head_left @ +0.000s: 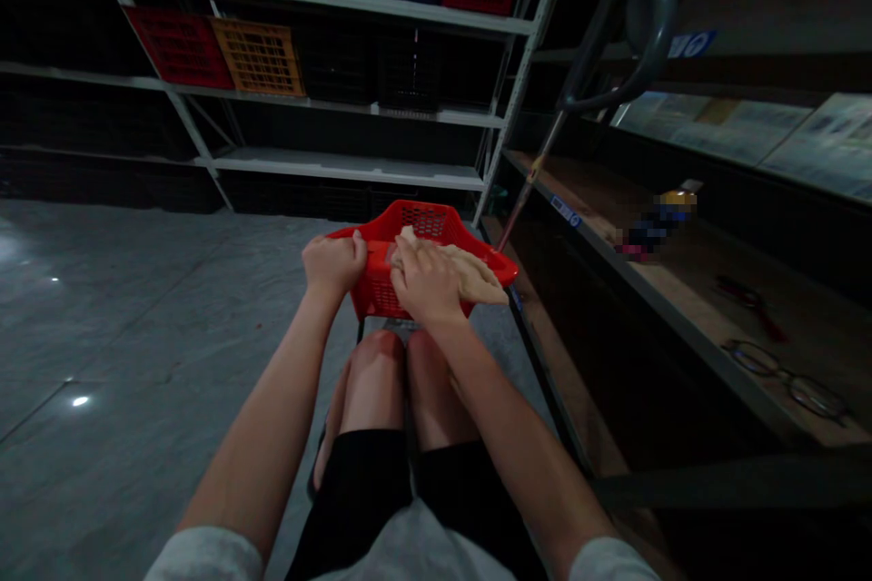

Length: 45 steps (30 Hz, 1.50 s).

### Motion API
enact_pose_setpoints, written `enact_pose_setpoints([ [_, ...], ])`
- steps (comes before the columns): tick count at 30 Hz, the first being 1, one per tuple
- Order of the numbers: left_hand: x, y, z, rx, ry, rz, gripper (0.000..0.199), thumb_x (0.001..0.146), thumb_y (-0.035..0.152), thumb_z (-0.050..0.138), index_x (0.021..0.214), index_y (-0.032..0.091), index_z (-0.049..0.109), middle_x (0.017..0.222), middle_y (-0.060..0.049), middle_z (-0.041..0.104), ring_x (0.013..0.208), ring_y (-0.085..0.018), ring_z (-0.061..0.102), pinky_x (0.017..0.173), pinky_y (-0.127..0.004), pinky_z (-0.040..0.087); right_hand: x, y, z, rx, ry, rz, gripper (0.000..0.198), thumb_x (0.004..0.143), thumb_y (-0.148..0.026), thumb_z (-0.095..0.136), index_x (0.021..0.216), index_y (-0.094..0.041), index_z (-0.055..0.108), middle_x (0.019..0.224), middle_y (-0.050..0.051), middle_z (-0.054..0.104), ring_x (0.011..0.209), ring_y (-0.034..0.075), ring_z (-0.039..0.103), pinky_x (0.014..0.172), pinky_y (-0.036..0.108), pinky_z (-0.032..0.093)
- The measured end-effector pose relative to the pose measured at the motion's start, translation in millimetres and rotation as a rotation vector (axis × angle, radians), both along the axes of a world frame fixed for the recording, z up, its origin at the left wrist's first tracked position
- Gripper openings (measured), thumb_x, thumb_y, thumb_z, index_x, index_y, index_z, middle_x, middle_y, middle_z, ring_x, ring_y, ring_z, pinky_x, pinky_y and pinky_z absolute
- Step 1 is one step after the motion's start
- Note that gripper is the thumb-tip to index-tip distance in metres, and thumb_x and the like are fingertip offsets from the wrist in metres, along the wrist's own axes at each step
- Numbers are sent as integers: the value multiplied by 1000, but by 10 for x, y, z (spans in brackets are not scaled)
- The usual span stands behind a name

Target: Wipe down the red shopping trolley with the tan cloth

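Note:
A red plastic shopping basket (376, 290) with pierced sides sits just beyond my knees. My left hand (335, 261) is closed round its near rim at the left corner. Pressed onto the same rim, nearer the middle, my right hand (428, 280) has a beige cloth (480, 277) under its bent fingers. The cloth trails off to the right over the basket's edge. A rod with a grey loop handle (623, 41) rises from near the basket's right corner; whether it joins the basket I cannot tell.
White metal shelving (347, 165) stands ahead, with red, blue and orange crates (262, 54) on it. Along my right runs a wooden shelf (654, 290) bearing eyeglasses (783, 377), a dark red item (753, 304) and a blurred colourful object (660, 222). Grey floor (136, 336) spreads to the left.

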<state>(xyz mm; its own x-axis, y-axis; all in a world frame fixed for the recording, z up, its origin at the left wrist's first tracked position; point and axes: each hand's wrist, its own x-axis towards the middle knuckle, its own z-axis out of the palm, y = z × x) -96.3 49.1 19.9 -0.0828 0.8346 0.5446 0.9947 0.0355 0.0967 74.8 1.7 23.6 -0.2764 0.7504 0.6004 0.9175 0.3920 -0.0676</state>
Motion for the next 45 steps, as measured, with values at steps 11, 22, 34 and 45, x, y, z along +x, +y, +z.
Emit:
enact_pose_setpoints([
  [11,136,-51,-33,24,21,-113,68,98,37,22,78,8,80,76,-21,76,75,-31,72,70,-40,44,1622,295,-135,-42,-38,112,32,96,-31,49,109,-23,77,113,5,79,102,24,73,95,35,52],
  [22,670,-78,-93,93,-99,-102,65,100,35,26,81,5,81,76,-24,75,78,-33,74,77,-44,47,1153,369,-393,233,239,-79,43,100,-28,41,135,-16,63,139,10,67,125,27,64,111,48,45],
  [34,581,-158,-34,61,-7,-104,69,102,35,21,81,5,80,77,-24,75,76,-31,74,73,-41,48,397,294,-109,132,84,192,38,104,-30,42,133,-25,67,126,6,75,119,23,69,110,39,48],
  [45,514,-115,-75,124,8,-133,66,101,37,26,73,8,78,69,-22,73,67,-30,71,66,-39,44,1736,608,-416,170,11,-26,44,97,-33,39,114,-18,76,109,11,79,99,27,73,95,41,53],
])
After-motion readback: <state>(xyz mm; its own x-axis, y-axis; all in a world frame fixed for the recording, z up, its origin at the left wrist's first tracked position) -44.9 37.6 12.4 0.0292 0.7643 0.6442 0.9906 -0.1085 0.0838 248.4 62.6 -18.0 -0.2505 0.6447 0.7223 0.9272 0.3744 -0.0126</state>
